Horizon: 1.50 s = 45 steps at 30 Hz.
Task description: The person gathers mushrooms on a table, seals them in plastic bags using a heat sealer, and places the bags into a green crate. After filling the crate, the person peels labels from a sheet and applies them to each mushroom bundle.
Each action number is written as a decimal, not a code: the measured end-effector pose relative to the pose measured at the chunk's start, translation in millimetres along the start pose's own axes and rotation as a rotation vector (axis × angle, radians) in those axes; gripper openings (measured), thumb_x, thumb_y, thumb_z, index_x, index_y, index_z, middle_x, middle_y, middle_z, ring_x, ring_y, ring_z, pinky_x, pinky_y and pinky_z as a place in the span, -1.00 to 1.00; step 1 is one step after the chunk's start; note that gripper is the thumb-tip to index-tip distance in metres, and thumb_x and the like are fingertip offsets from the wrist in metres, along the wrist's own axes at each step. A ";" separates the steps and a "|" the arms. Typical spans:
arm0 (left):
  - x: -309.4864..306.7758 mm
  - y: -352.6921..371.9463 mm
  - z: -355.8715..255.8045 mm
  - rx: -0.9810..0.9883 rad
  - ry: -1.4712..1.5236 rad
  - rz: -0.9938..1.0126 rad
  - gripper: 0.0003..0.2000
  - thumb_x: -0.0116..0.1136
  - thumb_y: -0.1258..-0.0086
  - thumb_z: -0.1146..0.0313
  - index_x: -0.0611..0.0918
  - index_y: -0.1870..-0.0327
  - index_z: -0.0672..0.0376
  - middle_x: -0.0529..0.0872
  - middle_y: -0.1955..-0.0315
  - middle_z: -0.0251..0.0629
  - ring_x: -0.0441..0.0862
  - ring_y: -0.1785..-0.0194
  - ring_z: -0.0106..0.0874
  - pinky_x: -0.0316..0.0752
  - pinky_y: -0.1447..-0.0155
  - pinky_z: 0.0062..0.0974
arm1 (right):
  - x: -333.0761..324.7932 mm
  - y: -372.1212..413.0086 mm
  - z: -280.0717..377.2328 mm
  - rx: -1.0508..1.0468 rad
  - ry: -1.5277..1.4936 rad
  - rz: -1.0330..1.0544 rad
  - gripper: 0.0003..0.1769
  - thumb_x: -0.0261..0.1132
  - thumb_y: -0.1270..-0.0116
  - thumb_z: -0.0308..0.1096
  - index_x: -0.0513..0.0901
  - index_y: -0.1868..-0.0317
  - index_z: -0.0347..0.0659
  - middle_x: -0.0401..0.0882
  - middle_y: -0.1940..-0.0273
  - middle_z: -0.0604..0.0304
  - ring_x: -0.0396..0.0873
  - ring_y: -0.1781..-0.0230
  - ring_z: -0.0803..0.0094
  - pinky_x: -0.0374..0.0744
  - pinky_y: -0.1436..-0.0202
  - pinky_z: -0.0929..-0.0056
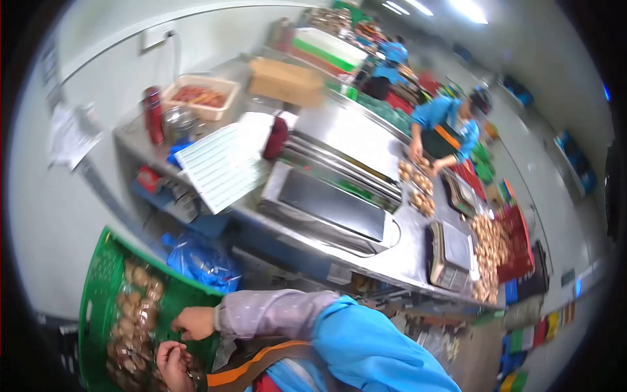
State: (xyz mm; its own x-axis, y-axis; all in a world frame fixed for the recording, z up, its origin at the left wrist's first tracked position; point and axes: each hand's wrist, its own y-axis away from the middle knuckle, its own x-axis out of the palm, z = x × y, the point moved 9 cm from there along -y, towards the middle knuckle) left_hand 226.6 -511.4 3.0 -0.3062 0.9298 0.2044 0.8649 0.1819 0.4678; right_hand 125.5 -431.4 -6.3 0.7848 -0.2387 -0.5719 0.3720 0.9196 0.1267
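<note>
Blue sleeve up close, stretching toward the green crate! Right hand hangs over the crate's interior, fingers curled; left hand sits just beside it, fingertips drawn narrow (gripping anything? can't tell for either). Inside the crate lies clear-wrapped brown produce, packs too merged to count, presumably kept together by those walls. Two hands, one crate, and one blue bag beside the crate, probably tucked there out of the way.

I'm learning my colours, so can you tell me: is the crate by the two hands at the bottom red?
No, the crate beneath the right hand and left hand is green.
</note>
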 end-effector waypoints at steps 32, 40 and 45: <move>1051.1 -118.9 284.5 0.230 -1.157 1.257 0.18 0.56 0.22 0.29 -0.09 -0.43 0.04 0.28 -0.23 0.17 0.30 -0.30 -0.04 0.35 -0.26 -0.20 | -262.2 1054.0 -449.6 1.333 -0.986 -1.278 -0.30 0.11 -0.37 0.00 0.05 -0.43 0.05 0.12 -0.37 -0.06 0.23 -0.29 -0.15 0.30 -0.16 -0.31; 1061.8 -124.7 283.7 0.202 -1.147 1.103 0.03 0.43 0.20 0.44 0.08 -0.42 -0.02 0.33 -0.14 0.08 0.35 -0.22 -0.02 0.41 -0.21 -0.25 | -284.9 1008.5 -432.8 1.013 -1.028 -1.295 -0.55 0.10 -0.42 -0.17 0.35 -0.26 -0.08 0.49 0.03 0.13 0.50 0.06 0.33 0.57 0.03 0.15; 1025.9 -118.1 159.1 0.479 -1.222 1.112 0.04 0.53 0.24 0.37 0.15 -0.39 0.01 0.33 -0.10 0.07 0.46 -0.06 -0.12 0.51 -0.03 -0.34 | -355.8 938.8 -342.6 0.924 -0.900 -1.266 -0.57 0.04 -0.45 -0.12 0.35 -0.24 -0.10 0.47 -0.01 0.10 0.50 0.02 0.31 0.59 0.03 0.22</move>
State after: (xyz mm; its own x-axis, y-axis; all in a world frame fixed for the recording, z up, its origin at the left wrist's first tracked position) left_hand -126.3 471.9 20.8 0.7365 0.3099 -0.6012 0.5373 -0.8080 0.2417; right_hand 25.7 623.8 38.5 -0.2798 -0.9494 -0.1424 0.7744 -0.3109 0.5511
